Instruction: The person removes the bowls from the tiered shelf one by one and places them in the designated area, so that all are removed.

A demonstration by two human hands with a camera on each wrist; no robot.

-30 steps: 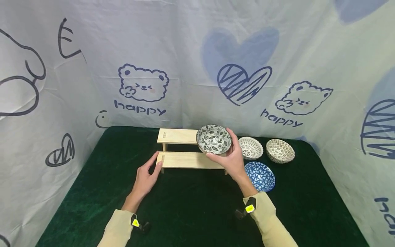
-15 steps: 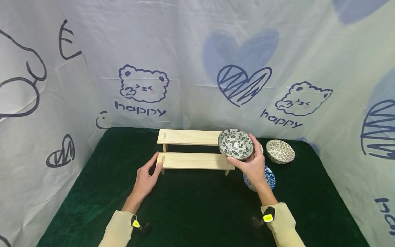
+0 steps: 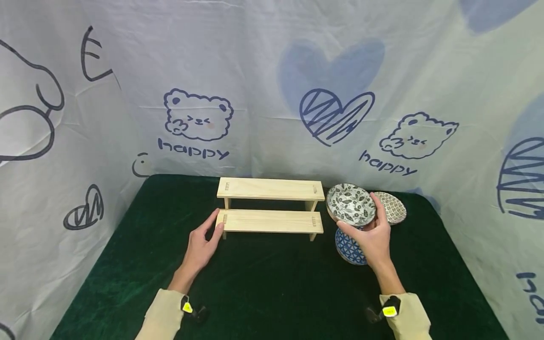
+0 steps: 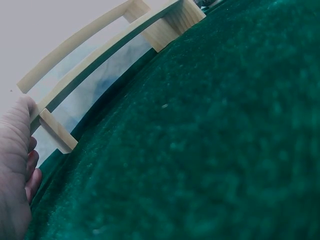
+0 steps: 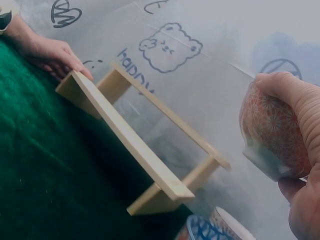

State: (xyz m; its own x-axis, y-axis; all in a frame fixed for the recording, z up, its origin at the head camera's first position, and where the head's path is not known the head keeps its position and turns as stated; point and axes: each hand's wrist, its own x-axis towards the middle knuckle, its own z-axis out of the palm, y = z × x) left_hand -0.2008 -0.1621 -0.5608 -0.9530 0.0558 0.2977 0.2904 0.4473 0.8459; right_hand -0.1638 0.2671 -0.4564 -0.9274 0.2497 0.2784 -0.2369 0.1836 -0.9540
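My right hand [image 3: 376, 241] holds a bowl [image 3: 352, 204] by its right side, thumb at the near rim and fingers round the far side. Black leaves and flowers cover its whitish inside; in the right wrist view the outside of the bowl [image 5: 275, 125] has a reddish flower pattern. It is raised above the other bowls. My left hand [image 3: 201, 245] grips the left end of a two-tier wooden shelf [image 3: 269, 221]. In the left wrist view, the thumb lies by the end of the lower plank and the fingers are curled below it.
A blue-and-white triangle-patterned bowl [image 3: 349, 248] and a brown latticed bowl [image 3: 395, 208] stand on the dark green cloth [image 3: 272, 288], both partly covered by the held bowl and hand. Behind the cloth hangs a pale printed curtain [image 3: 263, 94].
My right hand has carried the leaf-patterned bowl from over the shelf rightward, past its right end. The white ribbed bowl is now hidden behind it. The left hand has stayed on the shelf.
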